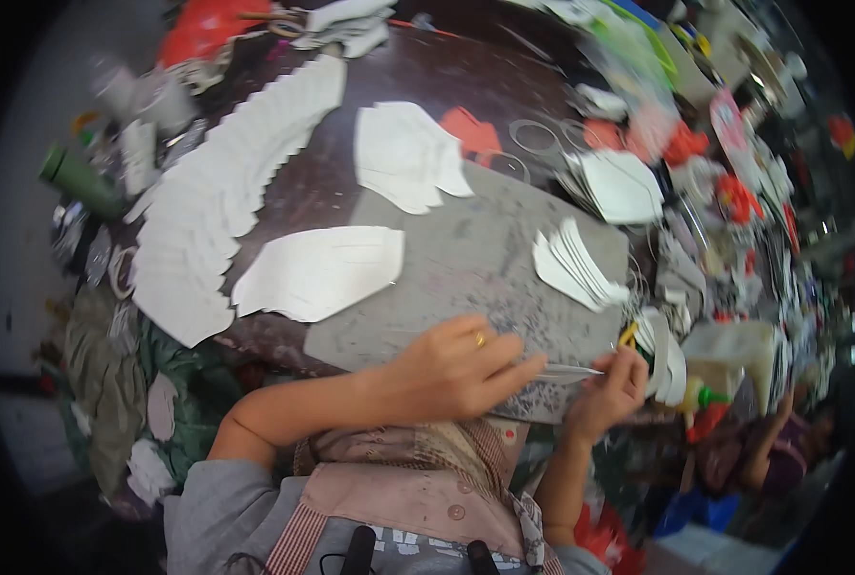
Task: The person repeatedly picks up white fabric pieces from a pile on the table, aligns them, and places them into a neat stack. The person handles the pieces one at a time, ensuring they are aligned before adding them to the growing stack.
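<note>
My left hand [466, 369], with a ring on one finger, is closed at the near edge of a grey work board [466, 259]. To its right my right hand [612, 395] is closed in a pinch. A thin white piece [569, 373] stretches between the two hands, seen almost edge-on, so its shape is hard to make out. Beside the right fingertips shows something yellow [627, 334]. White curved flat pieces [322, 272] lie left of the board's middle, and another white set [404, 153] lies farther back. A small fanned stack of white pieces [581, 266] rests on the board's right part.
A long overlapping row of white pieces [193, 220] curves along the table's left side. At the right lie a thicker white stack [619, 187], loops of pale cord [535, 137] and much clutter. A green cylinder [80, 180] stands at far left. Another person [773, 450] is at far right.
</note>
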`<control>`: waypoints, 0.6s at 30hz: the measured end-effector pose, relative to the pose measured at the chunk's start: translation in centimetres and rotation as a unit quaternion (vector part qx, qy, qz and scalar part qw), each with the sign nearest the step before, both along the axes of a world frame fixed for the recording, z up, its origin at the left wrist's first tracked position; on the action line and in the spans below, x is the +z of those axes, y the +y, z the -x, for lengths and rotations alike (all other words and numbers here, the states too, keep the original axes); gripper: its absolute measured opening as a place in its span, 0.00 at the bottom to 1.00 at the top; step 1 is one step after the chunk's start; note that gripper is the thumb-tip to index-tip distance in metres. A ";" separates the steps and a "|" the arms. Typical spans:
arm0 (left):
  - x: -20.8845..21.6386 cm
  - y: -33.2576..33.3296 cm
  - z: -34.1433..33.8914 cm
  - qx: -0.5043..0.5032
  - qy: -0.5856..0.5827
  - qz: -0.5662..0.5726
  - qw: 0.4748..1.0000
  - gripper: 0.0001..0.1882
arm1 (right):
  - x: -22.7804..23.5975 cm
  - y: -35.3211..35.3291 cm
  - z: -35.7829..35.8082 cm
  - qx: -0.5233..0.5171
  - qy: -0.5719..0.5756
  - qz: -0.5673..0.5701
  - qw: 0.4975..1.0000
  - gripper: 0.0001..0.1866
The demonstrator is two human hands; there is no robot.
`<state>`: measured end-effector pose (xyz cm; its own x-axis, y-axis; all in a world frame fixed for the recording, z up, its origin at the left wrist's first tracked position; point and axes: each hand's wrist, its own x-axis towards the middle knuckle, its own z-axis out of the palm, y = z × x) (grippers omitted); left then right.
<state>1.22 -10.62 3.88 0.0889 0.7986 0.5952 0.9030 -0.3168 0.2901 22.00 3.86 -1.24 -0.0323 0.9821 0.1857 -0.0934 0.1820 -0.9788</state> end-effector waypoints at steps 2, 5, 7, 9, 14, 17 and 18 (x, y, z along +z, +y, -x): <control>2.9 -3.6 1.4 0.072 -0.062 -0.068 0.993 0.21 | -0.6 0.6 -0.3 -0.001 0.030 0.014 0.999 0.08; 2.7 -7.4 7.8 0.255 -0.217 0.033 0.942 0.13 | -0.5 -0.4 -0.8 0.074 -0.046 0.028 0.996 0.08; -0.4 -9.0 12.0 0.258 -0.204 0.103 0.939 0.18 | -0.1 -0.8 -0.8 0.120 -0.083 0.036 0.989 0.06; -4.3 -8.9 14.7 0.234 -0.112 0.094 0.961 0.24 | 0.9 -0.8 -0.3 0.162 -0.101 0.031 0.981 0.06; -1.8 -7.2 15.5 0.206 -0.226 0.271 0.913 0.30 | 4.3 3.3 2.3 0.192 -0.306 -0.193 0.912 0.08; -0.6 -5.7 17.7 0.176 -0.172 0.268 0.932 0.29 | 2.8 9.6 5.3 0.157 -0.359 -0.279 0.877 0.10; -0.4 -5.2 18.2 0.175 -0.128 0.250 0.944 0.28 | 0.8 9.8 5.2 0.141 -0.408 -0.283 0.856 0.10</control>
<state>-16.96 -15.82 3.48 -0.3283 0.9390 0.1020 0.8069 0.2227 0.5470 16.79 13.68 -0.42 -0.5997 0.6741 0.4312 0.4617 0.7316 -0.5016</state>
